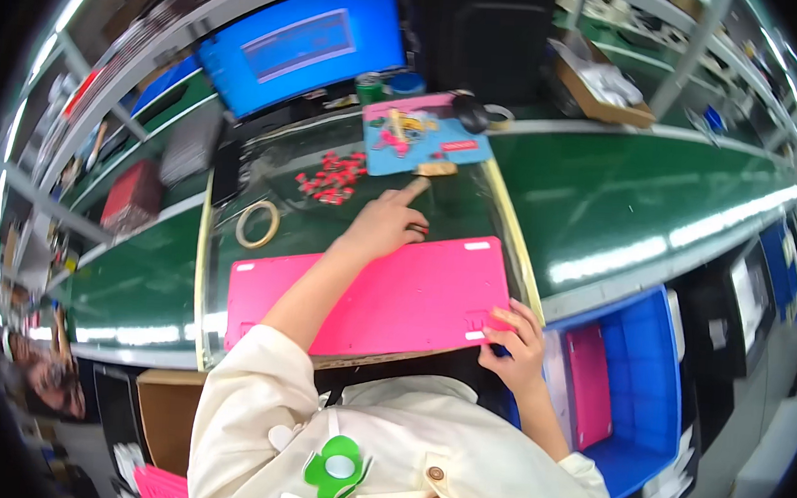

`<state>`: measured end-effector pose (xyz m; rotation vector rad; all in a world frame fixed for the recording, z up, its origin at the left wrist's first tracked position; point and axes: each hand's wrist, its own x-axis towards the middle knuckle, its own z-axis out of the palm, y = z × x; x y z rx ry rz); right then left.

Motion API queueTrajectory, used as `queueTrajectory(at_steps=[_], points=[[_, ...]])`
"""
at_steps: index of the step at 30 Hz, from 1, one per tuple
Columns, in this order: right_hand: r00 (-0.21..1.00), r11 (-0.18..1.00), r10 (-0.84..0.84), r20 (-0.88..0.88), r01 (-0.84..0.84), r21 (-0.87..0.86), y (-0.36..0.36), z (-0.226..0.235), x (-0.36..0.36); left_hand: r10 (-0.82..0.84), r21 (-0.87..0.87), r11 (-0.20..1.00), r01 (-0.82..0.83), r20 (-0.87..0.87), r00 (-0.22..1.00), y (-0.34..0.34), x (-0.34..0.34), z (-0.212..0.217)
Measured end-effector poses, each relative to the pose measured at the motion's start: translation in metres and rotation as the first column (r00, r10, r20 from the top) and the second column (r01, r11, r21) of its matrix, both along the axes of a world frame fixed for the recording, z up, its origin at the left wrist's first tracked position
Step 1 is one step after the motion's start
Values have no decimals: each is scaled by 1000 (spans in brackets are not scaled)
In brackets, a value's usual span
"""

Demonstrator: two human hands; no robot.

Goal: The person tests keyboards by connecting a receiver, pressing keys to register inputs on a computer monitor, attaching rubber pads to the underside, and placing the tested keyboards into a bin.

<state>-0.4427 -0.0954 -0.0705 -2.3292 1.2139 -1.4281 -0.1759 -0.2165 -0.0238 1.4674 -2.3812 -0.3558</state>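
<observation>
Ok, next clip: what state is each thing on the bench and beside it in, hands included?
Pink panel: flat on the bench, near right corner gripped.
Left hand: index finger extended, touching the wooden block.
Right hand: fingers closed on the panel's corner.
Monitor: switched on, blue.
Tape roll: lying flat.
Red small parts: loose, scattered.
Blue bin: open, another pink panel inside.

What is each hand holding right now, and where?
Right hand grips the flat pink plastic panel at its near right corner. Left hand holds nothing, forefinger pointing.
</observation>
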Motion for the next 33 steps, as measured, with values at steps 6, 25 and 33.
queueTrajectory(at_steps=[6, 25, 33], points=[[998, 998, 56, -21, -57, -26, 0, -7, -8, 114, -14, 992, -122, -271, 956, -1, 0, -15], [995, 948, 1, 100, 31, -316, -27, 124, -24, 163, -185, 966, -183, -121, 979, 138, 64, 46], [945, 951, 292, 149, -270, -151, 1, 128, 43, 396, -76, 916, -393, 31, 918, 211, 133, 44]])
